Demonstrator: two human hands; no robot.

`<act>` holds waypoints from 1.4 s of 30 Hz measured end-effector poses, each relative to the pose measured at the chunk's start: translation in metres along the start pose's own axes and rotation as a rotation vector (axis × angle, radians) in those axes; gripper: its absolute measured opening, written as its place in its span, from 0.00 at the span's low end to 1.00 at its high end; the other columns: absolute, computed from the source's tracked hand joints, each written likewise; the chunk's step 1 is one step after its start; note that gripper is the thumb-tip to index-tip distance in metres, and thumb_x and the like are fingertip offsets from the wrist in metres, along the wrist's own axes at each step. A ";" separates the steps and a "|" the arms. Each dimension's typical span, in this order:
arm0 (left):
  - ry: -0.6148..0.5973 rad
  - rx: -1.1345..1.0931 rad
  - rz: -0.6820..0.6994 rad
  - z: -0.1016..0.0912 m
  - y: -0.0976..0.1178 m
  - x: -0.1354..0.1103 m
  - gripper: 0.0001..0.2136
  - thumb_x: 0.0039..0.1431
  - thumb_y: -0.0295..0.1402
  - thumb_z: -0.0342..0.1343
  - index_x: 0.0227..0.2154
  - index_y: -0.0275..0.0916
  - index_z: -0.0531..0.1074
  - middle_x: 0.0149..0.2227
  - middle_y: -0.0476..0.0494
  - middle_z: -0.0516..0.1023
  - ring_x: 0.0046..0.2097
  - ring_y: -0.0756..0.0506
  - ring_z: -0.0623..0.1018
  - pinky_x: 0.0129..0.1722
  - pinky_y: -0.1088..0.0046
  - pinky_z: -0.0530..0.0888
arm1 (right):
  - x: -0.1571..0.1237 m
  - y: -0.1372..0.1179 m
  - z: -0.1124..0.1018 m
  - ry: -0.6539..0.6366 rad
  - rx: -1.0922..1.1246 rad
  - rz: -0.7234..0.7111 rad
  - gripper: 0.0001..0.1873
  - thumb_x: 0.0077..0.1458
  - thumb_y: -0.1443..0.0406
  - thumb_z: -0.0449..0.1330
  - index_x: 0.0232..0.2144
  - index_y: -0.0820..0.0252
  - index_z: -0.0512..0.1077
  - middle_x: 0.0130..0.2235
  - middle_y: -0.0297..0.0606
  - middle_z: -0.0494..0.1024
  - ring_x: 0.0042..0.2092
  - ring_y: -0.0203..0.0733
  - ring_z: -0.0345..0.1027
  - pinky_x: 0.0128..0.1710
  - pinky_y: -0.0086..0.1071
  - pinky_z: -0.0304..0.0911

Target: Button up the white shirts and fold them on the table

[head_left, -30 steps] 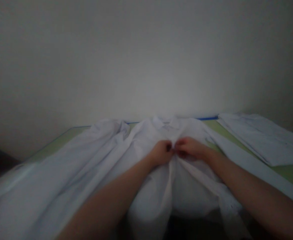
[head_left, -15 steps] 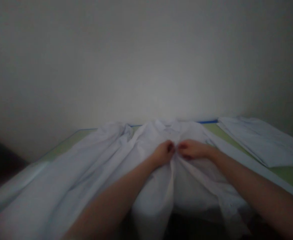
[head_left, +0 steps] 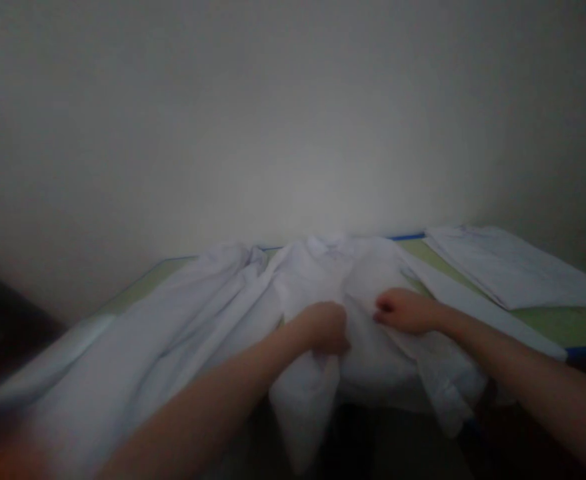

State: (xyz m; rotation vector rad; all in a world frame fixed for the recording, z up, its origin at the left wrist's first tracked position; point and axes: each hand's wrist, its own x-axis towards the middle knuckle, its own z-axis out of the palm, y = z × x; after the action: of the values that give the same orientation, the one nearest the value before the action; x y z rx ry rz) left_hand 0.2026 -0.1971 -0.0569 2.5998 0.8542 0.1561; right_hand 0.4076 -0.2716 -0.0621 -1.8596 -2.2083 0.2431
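A white long-sleeved shirt (head_left: 373,377) lies spread in front of me, its collar at the far side near the wall. Its front is parted at the bottom, and both lower corners hang over the near edge. My left hand (head_left: 327,327) is closed on the left front edge of the shirt, fingers curled downward. Across the gap, my right hand (head_left: 403,311) pinches the right front edge. Blur and dim light hide the buttons and the exact spot under my fingertips.
More white garments (head_left: 173,327) lie in a loose, creased heap on the left. A folded white garment (head_left: 517,267) rests at the back right. The green tabletop (head_left: 563,323) has a blue edge and meets a plain wall (head_left: 293,133).
My hands were together at the middle of the shirt front; now they are apart and nearer to me. The left hand moved down, the right hand moved rightward. The shirt front has opened between them.
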 end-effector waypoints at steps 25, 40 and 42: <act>0.035 -0.791 -0.257 0.034 -0.002 -0.027 0.13 0.52 0.40 0.53 0.30 0.33 0.73 0.21 0.47 0.71 0.22 0.51 0.68 0.21 0.77 0.62 | -0.041 -0.043 0.041 0.362 0.534 0.157 0.12 0.49 0.59 0.57 0.23 0.63 0.70 0.23 0.32 0.70 0.26 0.33 0.60 0.27 0.26 0.55; 0.111 -0.679 -0.146 0.040 -0.003 -0.026 0.16 0.55 0.41 0.50 0.32 0.31 0.74 0.25 0.43 0.74 0.29 0.48 0.72 0.27 0.74 0.65 | -0.033 -0.056 0.060 0.467 0.546 0.157 0.11 0.50 0.60 0.58 0.28 0.61 0.75 0.27 0.35 0.76 0.29 0.36 0.66 0.30 0.28 0.58; 0.104 -0.661 -0.144 0.041 -0.004 -0.026 0.17 0.54 0.42 0.50 0.33 0.31 0.74 0.26 0.43 0.74 0.29 0.48 0.71 0.26 0.74 0.65 | -0.034 -0.057 0.062 0.467 0.561 0.160 0.11 0.50 0.59 0.58 0.28 0.61 0.76 0.28 0.36 0.76 0.30 0.37 0.67 0.30 0.28 0.59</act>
State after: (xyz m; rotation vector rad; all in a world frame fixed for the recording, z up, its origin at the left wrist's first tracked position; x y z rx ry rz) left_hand 0.1888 -0.2229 -0.0961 1.9219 0.8445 0.4521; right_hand 0.3414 -0.3134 -0.1080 -1.5737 -1.4904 0.3679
